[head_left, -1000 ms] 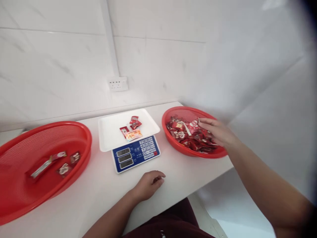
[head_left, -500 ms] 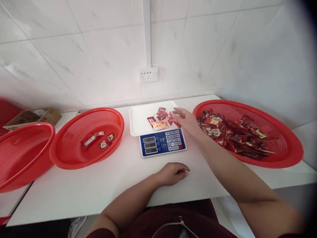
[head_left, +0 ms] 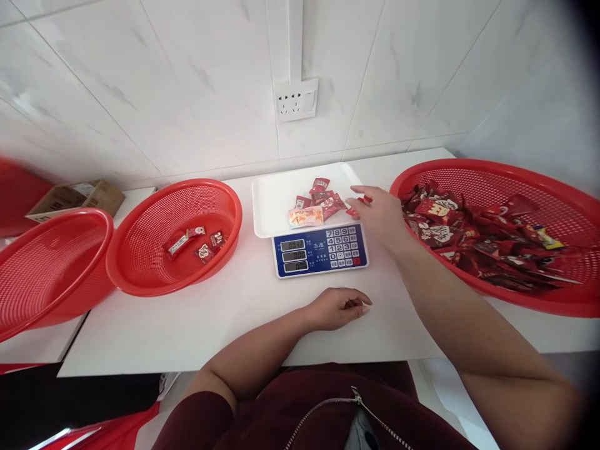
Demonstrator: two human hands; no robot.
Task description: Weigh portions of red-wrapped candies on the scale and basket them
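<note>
Against the tiled wall, your white table (head_left: 225, 331) carries everything you are working with. At your right stands the large red basket (head_left: 473, 175), heaped with wrapped packets; at your left, a smaller red basket (head_left: 154, 219) holds only a few. Between them, the white tray (head_left: 276, 194) sits at the back of the blue-panelled scale (head_left: 319, 251), whose displays face you.

Your left hand (head_left: 335, 308) rests on the table in front of the scale, fingers loosely curled; you can't tell from here whether anything lies inside. Your right hand (head_left: 379, 215) is over the tray's right edge, thumb and forefinger seemingly pinching a red packet (head_left: 367, 200).

On the tray, red packets (head_left: 329, 203) lie bunched, with one orange packet (head_left: 306, 217) along their front. The step in hand looks like adding to that bunch; the next move calls for loosening the pinch with the packet well inside the tray's edge.
</note>
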